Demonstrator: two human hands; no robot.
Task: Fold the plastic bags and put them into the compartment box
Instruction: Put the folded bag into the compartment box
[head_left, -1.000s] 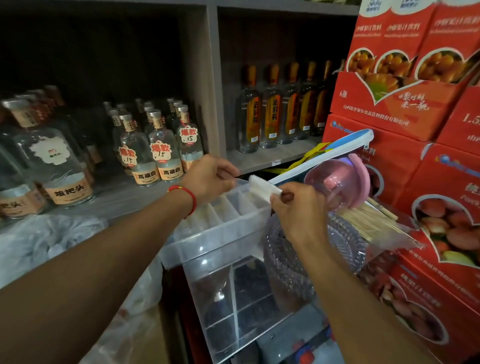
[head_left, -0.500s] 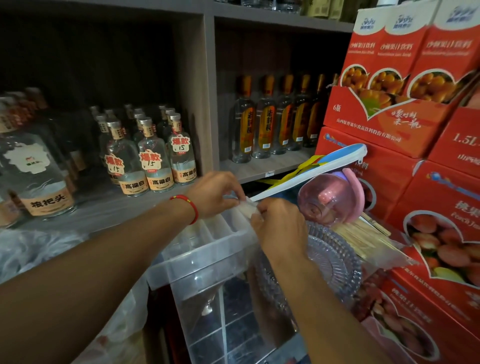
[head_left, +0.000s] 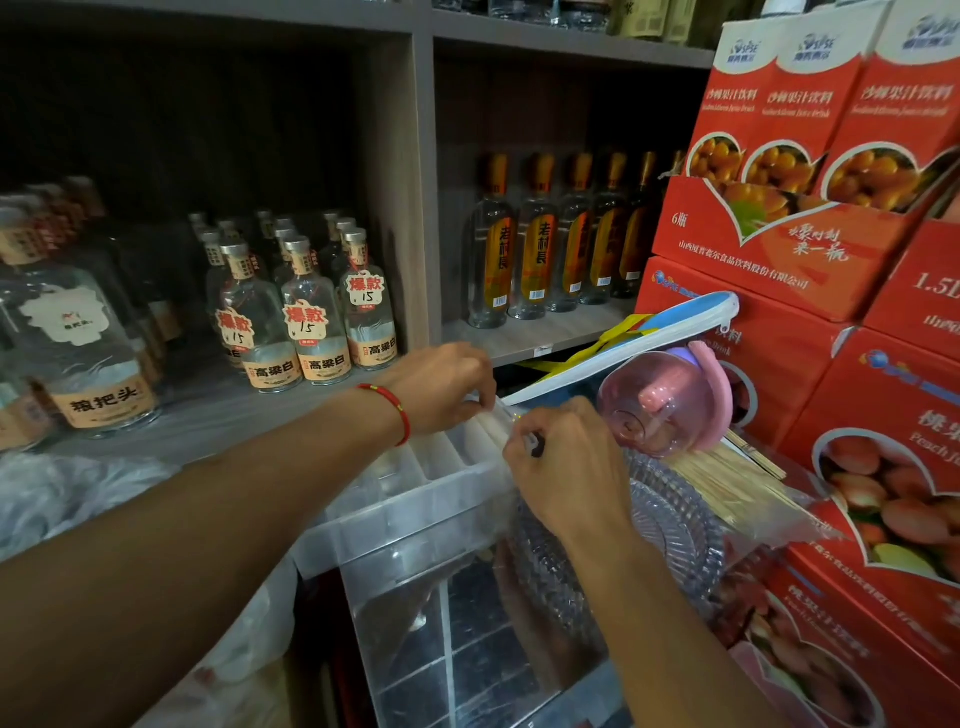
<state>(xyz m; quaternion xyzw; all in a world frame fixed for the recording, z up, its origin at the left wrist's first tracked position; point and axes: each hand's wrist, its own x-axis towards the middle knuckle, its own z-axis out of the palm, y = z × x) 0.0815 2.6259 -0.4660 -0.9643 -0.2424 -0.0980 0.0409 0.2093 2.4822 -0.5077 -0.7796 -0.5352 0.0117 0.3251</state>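
Observation:
A clear plastic compartment box (head_left: 415, 512) with several narrow cells sits at centre on top of another clear case. A folded whitish plastic bag (head_left: 493, 423) stands at the box's far right cell. My left hand (head_left: 444, 387) pinches the bag's top from the left. My right hand (head_left: 561, 467) pinches the same bag from the right, fingers curled over the box's corner. Most of the bag is hidden between my fingers.
Liquor bottles (head_left: 311, 322) fill the shelves behind. Red juice cartons (head_left: 789, 239) are stacked at right. A pink dome (head_left: 660, 400), a glass dish (head_left: 670, 525) and a bundle of skewers (head_left: 727, 478) crowd the box's right side. Crumpled plastic bags (head_left: 62, 493) lie at left.
My right hand brought the folded bag down from above the box to its far right cell. My left hand moved onto the bag beside it. The camera shifted slightly.

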